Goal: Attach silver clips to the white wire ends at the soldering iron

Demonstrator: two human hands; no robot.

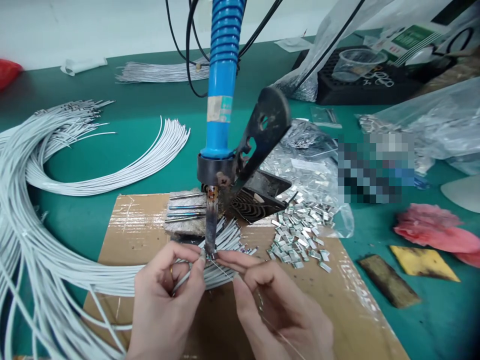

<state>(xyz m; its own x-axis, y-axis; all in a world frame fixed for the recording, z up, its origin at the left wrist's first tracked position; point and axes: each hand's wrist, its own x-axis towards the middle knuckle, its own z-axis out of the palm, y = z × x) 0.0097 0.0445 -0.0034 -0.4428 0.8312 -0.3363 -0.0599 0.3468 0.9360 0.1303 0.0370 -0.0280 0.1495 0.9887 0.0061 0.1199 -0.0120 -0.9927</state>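
My left hand (170, 287) is closed in a pinch on a white cable (182, 284), whose end lies under the tip of a soldering iron (211, 227). The iron hangs tip down, with its blue handle (218, 132) above. My right hand (281, 302) is closed on a thin solder wire (283, 338). The wire's front end runs up to the iron tip, and its tail trails below the palm. A small metal piece shows at the tip between my fingers, partly hidden. Behind my hands lie more white cable ends (228, 237).
Cardboard (127, 225) covers the green table (157, 110). A black metal bracket (262, 135) holds the iron. Small metal connectors (300, 242) are heaped at right, near plastic bags (300, 172). A large white cable bundle (22, 200) curves along the left. Yellow sponge (423, 262) lies far right.
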